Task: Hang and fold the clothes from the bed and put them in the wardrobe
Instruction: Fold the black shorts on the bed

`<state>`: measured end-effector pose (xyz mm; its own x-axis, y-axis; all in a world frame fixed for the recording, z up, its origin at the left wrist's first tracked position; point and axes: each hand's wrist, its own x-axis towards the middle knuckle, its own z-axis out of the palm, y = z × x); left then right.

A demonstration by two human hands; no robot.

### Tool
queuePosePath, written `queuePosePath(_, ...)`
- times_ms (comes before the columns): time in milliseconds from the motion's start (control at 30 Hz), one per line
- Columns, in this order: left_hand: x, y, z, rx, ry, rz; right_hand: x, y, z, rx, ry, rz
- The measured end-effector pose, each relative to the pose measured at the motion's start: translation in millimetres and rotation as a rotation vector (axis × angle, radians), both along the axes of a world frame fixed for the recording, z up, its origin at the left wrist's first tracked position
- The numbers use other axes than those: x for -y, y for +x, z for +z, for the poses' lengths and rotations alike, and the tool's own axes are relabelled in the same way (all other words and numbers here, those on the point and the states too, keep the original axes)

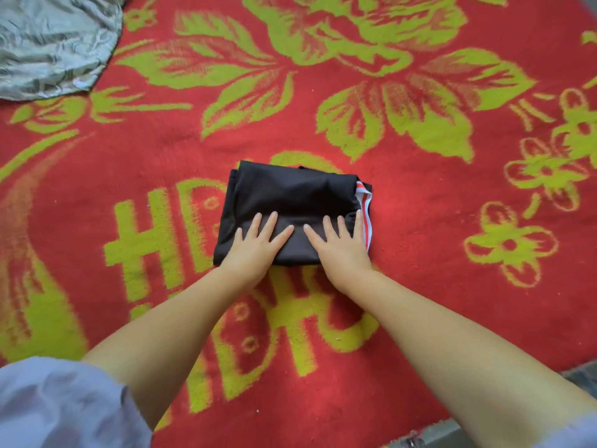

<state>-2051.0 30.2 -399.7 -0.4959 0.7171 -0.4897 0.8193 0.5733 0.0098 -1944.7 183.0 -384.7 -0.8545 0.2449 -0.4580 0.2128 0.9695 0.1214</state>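
A black garment (290, 192) lies folded into a small rectangle in the middle of the bed, with a red and white striped band showing at its right edge. My left hand (255, 245) presses flat on its near left part, fingers straight and spread. My right hand (340, 242) lies flat on the near right part in the same way, its outer fingers close to the striped band. Both hands rest on top of the cloth without gripping it.
The bed is covered by a red blanket (420, 221) with large yellow-green flowers and letters. A crumpled grey shiny cloth (51, 43) lies at the far left corner. The bed's near edge (452, 428) shows at the lower right.
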Motion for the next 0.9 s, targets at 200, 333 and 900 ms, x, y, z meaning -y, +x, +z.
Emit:
queuePosePath(200,-24,-40,123,0.063,0.071,0.119,-31,-48,119,-0.046,-0.079,-0.018)
queuePosePath(333,-17,-43,222,-0.020,0.102,0.054,-26,-48,222,-0.083,-0.150,-0.023)
queuePosePath(900,120,30,446,-0.273,0.188,0.175,86,-6,453,-0.232,-0.094,0.294)
